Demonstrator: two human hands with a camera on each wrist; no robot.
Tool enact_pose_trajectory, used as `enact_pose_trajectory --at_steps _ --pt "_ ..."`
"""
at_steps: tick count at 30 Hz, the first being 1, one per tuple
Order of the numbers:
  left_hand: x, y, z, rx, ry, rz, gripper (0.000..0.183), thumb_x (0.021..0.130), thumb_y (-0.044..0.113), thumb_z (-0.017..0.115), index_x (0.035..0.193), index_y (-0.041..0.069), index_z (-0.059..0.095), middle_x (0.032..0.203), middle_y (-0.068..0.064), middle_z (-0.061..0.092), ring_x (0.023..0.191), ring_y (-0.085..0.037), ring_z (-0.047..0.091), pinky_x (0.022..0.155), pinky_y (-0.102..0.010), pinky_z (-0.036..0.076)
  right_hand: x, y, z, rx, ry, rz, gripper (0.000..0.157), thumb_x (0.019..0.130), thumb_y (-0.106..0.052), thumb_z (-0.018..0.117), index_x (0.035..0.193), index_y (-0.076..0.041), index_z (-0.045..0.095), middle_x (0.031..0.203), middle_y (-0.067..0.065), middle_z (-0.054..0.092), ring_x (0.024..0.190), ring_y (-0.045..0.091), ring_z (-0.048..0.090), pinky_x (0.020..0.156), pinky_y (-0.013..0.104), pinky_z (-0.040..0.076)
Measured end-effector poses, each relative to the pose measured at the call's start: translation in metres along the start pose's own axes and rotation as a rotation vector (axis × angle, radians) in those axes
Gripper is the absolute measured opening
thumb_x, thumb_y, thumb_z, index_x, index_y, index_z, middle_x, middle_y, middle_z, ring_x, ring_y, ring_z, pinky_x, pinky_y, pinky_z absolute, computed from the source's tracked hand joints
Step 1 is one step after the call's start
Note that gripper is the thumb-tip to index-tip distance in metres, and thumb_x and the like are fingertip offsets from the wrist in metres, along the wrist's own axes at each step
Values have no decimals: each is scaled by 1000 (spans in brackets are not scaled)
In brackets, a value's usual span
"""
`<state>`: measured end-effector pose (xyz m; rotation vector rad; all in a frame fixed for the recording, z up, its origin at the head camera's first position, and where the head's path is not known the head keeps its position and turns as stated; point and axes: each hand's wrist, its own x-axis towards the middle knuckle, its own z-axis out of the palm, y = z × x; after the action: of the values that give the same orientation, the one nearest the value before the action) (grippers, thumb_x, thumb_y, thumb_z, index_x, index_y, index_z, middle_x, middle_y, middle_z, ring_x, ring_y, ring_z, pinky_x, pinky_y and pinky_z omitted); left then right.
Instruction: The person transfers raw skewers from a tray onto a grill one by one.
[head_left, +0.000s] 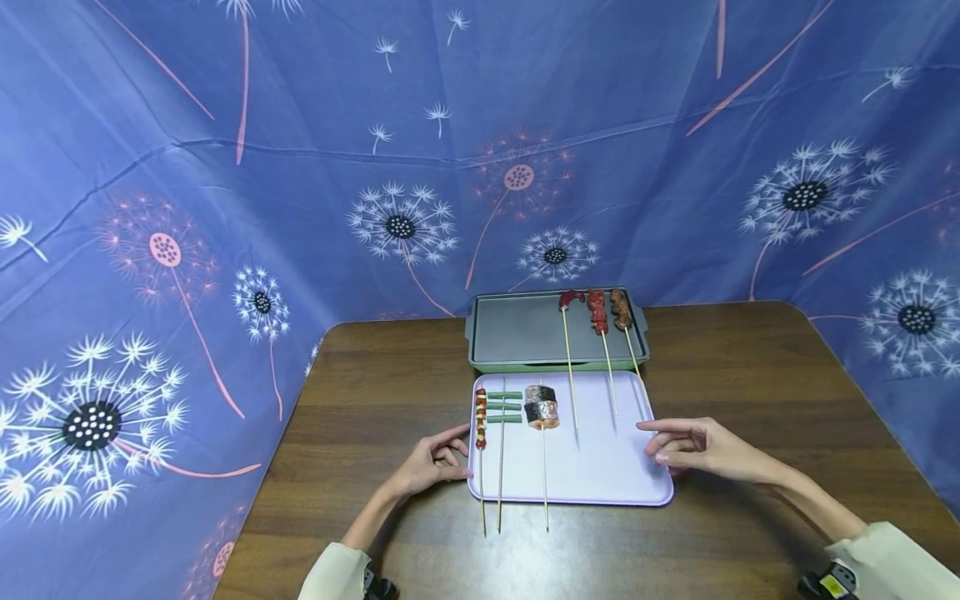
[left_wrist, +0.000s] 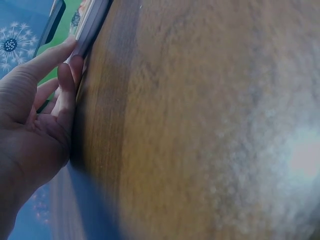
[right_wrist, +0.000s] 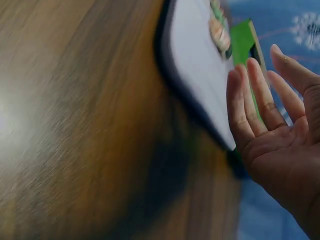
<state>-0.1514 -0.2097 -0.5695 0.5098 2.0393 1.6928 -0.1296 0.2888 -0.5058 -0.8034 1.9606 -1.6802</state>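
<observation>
My left hand [head_left: 429, 462] is at the left edge of a pale lilac tray [head_left: 600, 479], with thumb and fingertips touching its rim. In the left wrist view, the thumb [left_wrist: 55, 56] meets that edge. Beside the right edge, my right hand [head_left: 701, 448] hovers with spread, loosely bent fingers, holding nothing. On the tray's left half lie a red-and-pale skewer [head_left: 481, 421], a skewer of green pieces [head_left: 504, 407] and a skewer with a dark-wrapped piece [head_left: 542, 407]. Their sticks stick out past the front rim.
Behind the tray stands a dark griddle [head_left: 513, 329] with a green side. It bears a curled red skewer [head_left: 572, 297], a red meat skewer [head_left: 597, 312] and a brown meat skewer [head_left: 621, 308]; their sticks reach over the tray. A blue dandelion cloth [head_left: 465, 108] hangs behind the wooden table [head_left: 750, 367].
</observation>
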Motion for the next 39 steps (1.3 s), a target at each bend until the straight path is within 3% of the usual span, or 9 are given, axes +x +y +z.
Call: enact_pose_trajectory --at_steps 4,12,20,24,31,39 --pt "1 1 0 -3 0 7 78 84 0 80 152 -5 41 113 -28 64 77 0 66 67 -15 53 -8 15 -8 -14 67 35 48 99 4 60 142 17 44 118 19 71 106 11 71 82 31 62" --pt "3 7 5 14 39 -14 74 86 0 79 150 -5 44 118 -35 62 78 -1 65 69 -14 53 -15 41 -17 4 157 82 56 99 2 62 146 19 37 123 6 69 105 7 70 84 22 59" --pt "-16 22 19 61 123 -59 53 94 4 70 141 -11 52 108 -32 67 65 -4 60 57 -18 51 -16 54 -13 -62 190 30 58 94 5 67 143 22 39 119 4 68 99 6 71 80 18 57" --pt "-34 28 28 11 140 -72 50 96 4 68 139 -15 51 101 -37 67 64 -3 64 57 -17 53 -15 58 -11 -95 203 6 58 92 5 69 140 22 41 120 5 68 95 8 72 78 18 57" --pt "-65 25 52 -127 53 -57 53 97 -1 63 141 -22 42 105 -49 60 72 0 69 60 -15 54 -14 59 -11 -125 214 2 57 92 5 70 140 20 44 121 -2 69 94 7 71 77 17 56" --pt "-69 21 69 -220 50 -128 65 95 1 67 149 -16 36 113 -34 70 78 -5 74 60 -17 56 -15 60 -11 -125 234 19 56 92 4 70 140 19 46 120 -3 70 94 6 72 76 17 56"
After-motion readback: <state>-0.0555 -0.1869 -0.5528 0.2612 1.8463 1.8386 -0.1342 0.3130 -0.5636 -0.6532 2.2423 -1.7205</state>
